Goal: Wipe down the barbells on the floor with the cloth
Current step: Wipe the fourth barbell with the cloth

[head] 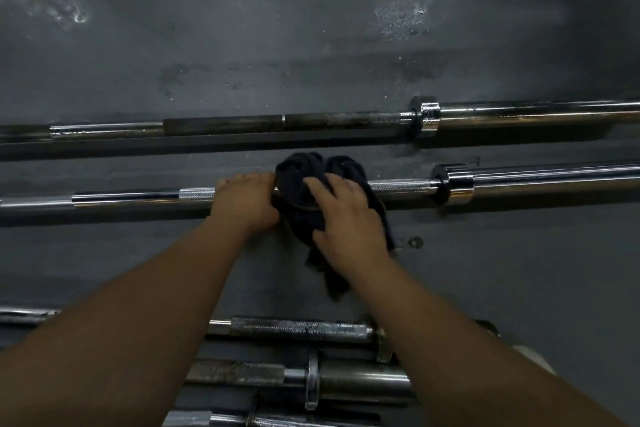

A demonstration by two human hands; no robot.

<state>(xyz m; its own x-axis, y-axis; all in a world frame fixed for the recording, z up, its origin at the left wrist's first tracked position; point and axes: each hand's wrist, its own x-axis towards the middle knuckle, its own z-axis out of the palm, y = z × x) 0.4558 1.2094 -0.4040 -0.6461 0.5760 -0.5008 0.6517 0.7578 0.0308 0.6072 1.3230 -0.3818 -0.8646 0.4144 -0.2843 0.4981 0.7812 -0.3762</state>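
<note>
A chrome barbell lies across the dark floor in the middle of the head view, its collar at the right. A black cloth is bunched over its shaft. My right hand grips the cloth around the bar, and a tail of cloth hangs toward me. Just left of the cloth, my left hand curls over the bare shaft and holds it. A second barbell, darker and spotted with rust, lies parallel farther away.
Several more barbells lie close together near me, under my forearms. The dark rubber floor beyond the far bar shows pale scuffs. A small dark mark sits on the floor right of my right wrist.
</note>
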